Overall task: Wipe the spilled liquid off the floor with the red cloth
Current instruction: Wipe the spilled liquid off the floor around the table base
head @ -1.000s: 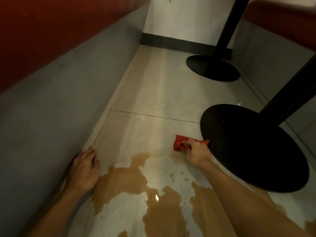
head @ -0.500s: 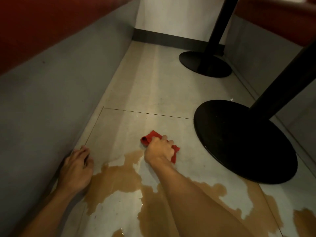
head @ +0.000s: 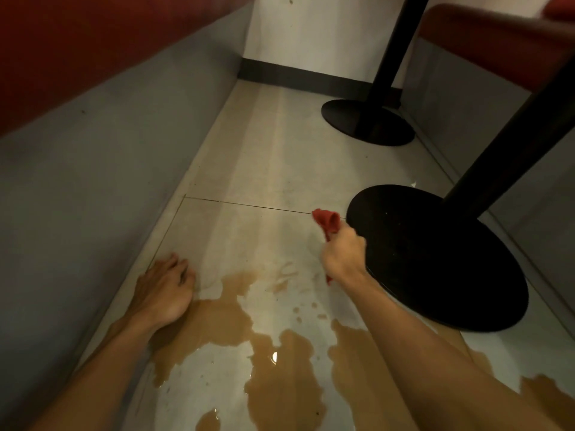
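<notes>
red cloth [head: 326, 221]: soft, limp, light, bunched in right hand [head: 342, 255] grip; left hand [head: 165, 289] flat on floor [head: 280, 157], holding nothing; spilled liquid [head: 280, 353] mostly left.

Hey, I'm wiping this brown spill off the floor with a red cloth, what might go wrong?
The left hand rests on the floor at the edge of the brown spill; it might slip or get wet.
The red cloth is bunched small in the right hand, so it may smear more than soak.
That hand works right beside the black table base and could knock it.
</notes>
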{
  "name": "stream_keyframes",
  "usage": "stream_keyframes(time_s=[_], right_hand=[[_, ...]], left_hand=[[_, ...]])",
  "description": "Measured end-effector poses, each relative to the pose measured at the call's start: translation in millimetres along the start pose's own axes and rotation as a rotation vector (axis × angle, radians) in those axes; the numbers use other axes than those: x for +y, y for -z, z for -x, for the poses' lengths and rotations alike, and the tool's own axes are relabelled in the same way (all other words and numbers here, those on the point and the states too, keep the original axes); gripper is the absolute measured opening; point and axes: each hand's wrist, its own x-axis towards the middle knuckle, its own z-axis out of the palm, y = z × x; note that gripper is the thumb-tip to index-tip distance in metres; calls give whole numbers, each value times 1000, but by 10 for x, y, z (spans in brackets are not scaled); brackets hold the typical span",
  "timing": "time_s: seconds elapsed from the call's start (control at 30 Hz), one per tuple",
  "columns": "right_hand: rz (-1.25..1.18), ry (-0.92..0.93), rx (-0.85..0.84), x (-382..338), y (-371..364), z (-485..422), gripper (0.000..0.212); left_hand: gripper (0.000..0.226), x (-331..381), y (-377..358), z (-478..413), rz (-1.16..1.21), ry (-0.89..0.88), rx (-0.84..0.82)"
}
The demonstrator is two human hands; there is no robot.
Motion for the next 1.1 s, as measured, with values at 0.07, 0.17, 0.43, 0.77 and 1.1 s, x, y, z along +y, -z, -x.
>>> stream_keyframes(time_s=[0.07,0.17,0.43,0.77,1.1], right_hand=[[118,-3,75,126,105,-5,42],[434,13,-63,328,42,130,42],[565,-154,-119,109,-424,437,40],[455,176,-310,-594,-1263,694,35],[562,323,-454,-31,-611,273,49]], left_hand=[[52,-27,9,-6,3,-1,-4],[54,-69,20,-27,39,3,-36],[56,-107,5,-9,54,-2,-26],[54,-146,-25,-19,90,17,-3],[58,-222,-46,-5,116,23,-7]])
